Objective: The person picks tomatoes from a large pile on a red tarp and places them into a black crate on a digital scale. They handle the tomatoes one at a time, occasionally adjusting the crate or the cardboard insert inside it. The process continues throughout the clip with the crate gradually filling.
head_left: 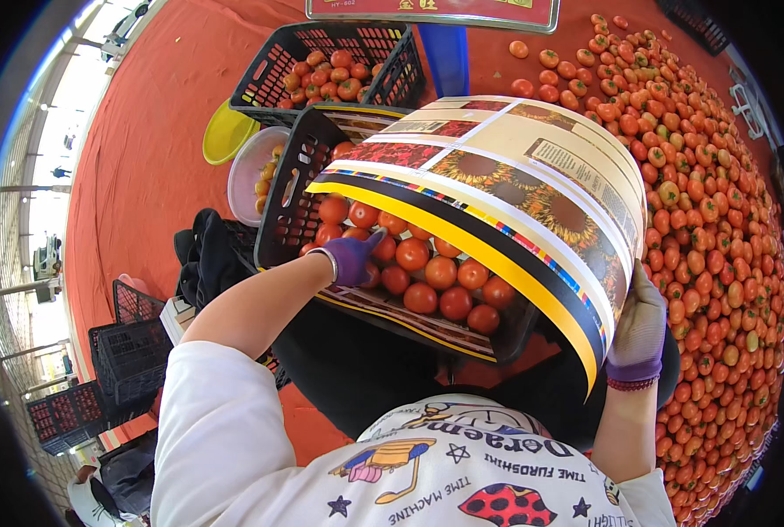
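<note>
My right hand, in a grey and purple glove, grips the right edge of a large printed sheet with sunflower pictures and a yellow and black border. The sheet curves over a black plastic crate and hides its far right part. Red tomatoes lie in rows in that crate. In a purple glove, my left hand reaches over the crate's left part, its fingertips at the tomatoes; its fingers are partly hidden from view and no tomato is seen lifted. Printed paper also lines the crate's near side.
A large heap of tomatoes spreads along the right. Another black crate with tomatoes stands beyond, near a blue stand. A pale bowl with yellowish tomatoes and a yellow lid or dish lie left. Stacked black crates stand lower left.
</note>
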Available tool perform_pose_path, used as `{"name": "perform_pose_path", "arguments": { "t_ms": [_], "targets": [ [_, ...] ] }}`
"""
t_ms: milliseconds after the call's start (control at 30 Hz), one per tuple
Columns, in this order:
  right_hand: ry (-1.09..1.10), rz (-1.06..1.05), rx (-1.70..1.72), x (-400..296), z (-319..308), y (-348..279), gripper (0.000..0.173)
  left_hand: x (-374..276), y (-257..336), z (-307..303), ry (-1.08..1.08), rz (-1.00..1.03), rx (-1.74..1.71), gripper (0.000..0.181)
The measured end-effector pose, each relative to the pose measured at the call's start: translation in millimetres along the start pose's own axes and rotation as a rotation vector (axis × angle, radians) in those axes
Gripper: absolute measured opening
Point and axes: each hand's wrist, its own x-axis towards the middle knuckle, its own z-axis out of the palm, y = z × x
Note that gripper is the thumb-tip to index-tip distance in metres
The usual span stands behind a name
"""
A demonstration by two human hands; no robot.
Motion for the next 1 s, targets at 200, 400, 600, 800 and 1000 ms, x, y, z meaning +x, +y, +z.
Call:
{"name": "perform_pose_path", "arguments": {
  "t_ms": [200, 400, 600, 800, 1000],
  "targets": [
    [-0.008, -0.031, -0.029, 1, 1, 3, 0.043, 4, -19, 17, 0.131, -0.081, -0.096, 0.092],
    [0.001, -0.076, -0.078, 2, 3, 7, 0.045, -7, -2, 6, 0.08, -0.067, -0.12, 0.097],
    [0.022, -0.069, -0.063, 5, 4, 8, 0.043, -8, -11, 10, 0.032, -0.035, -0.108, 0.107],
    [0.036, -0.078, -0.074, 3, 5, 9, 0.043, -7, 7, 5, -0.005, -0.128, -0.152, 0.105],
    [-0.004, -0.056, -0.098, 3, 10, 10, 0.044, -2, -14, 22, 0.088, -0.005, -0.043, 0.094]
  ]
}}
